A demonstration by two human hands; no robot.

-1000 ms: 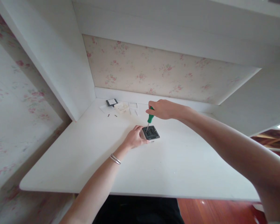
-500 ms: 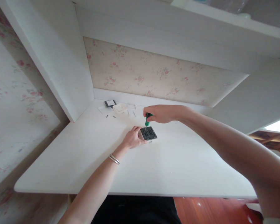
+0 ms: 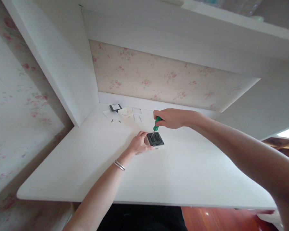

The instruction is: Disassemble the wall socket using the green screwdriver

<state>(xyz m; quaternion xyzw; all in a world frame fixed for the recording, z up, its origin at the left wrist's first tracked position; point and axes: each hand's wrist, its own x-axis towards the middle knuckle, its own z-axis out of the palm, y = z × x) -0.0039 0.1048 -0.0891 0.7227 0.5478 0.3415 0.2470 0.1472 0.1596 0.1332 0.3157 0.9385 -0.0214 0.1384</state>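
Observation:
A square dark-faced wall socket [image 3: 156, 139] with pale sides sits on the white desk [image 3: 182, 166]. My left hand [image 3: 140, 143] grips it from the left, fingers at its far side and thumb along its near side. Above it, my right hand [image 3: 169, 118] is closed round the green handle of a screwdriver [image 3: 157, 124]. The screwdriver slants down to the left, and its metal shaft meets the left part of the dark face. Whether the tip sits in a screw is too small to make out.
Near the back left corner lie a dark square plate with a white centre [image 3: 115, 107], a cream plastic box [image 3: 125, 112], a thin white frame [image 3: 137, 111] and two short screws [image 3: 115, 121]. A side panel [image 3: 62, 64] bounds the left, and a shelf [image 3: 231, 19] overhangs above.
The screwdriver handle now leans further to the right, with my right hand moved slightly that way. My left hand keeps hold of the socket. The whole view has shifted a little.

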